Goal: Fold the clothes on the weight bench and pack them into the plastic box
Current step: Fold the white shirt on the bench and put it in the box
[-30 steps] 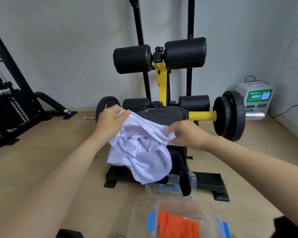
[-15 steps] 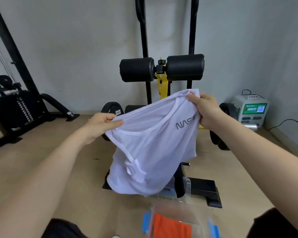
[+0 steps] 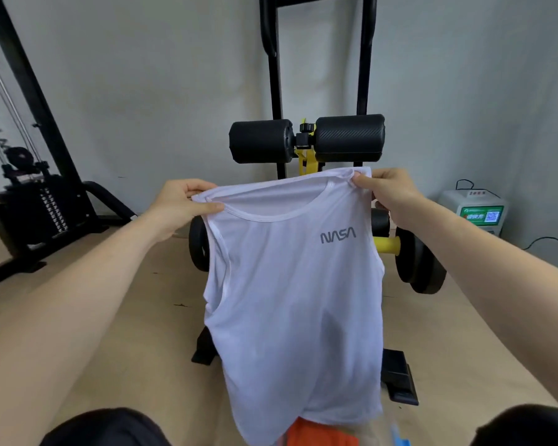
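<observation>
Orange cloth in plastic box, hands pinching white vest shoulders

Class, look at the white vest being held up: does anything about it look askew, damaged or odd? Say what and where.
The white vest hangs slightly askew: the right hand pinches its shoulder higher than the left hand does, and the hem slants, dipping lowest on the left. No tear or stain shows.

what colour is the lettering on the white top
Grey, on the white tank top, seen in the head view.
</observation>
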Demonstrator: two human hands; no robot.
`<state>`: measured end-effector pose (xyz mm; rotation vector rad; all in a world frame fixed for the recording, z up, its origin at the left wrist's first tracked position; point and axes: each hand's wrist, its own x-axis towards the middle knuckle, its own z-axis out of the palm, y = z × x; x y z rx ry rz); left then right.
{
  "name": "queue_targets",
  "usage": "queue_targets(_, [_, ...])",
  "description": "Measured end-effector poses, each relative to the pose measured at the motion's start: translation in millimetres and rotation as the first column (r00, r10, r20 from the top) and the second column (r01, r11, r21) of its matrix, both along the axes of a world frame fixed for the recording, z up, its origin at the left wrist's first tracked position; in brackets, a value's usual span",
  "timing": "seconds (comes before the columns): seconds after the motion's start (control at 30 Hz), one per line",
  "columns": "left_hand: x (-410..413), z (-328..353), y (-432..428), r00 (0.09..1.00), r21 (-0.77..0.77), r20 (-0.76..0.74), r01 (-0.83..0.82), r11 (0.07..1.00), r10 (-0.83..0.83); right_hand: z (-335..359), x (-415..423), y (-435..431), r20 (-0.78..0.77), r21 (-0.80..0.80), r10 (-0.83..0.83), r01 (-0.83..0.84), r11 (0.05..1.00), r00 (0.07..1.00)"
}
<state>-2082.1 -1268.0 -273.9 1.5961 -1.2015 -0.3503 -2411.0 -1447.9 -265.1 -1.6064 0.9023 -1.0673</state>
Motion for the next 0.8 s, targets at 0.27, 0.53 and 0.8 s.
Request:
queue_targets(0.27, [26.4, -7.1, -42.9, 0.997, -0.097, -0.005, -0.074, 0.992, 0.074, -2.5, 34.0, -39.4, -0.11, 0.001, -0.049, 0.049, 0.999, 0.993])
queue_targets(0.53, [51.8, -19.8, -87.3, 0.966, -0.06, -0.143, -0.224, 0.973, 0.214, -22.9, 56.5, -73.2, 0.121, 0.173, 0.211, -0.23, 0.958, 0.97])
queue_targets(0.8, [84.8, -16.8, -124.7, 0.976, -0.114, 0.011, -0.213, 0.97, 0.216, -27.9, 61.0, -108.0, -0.313, -0.204, 0.224, -0.295, 0.933, 0.923])
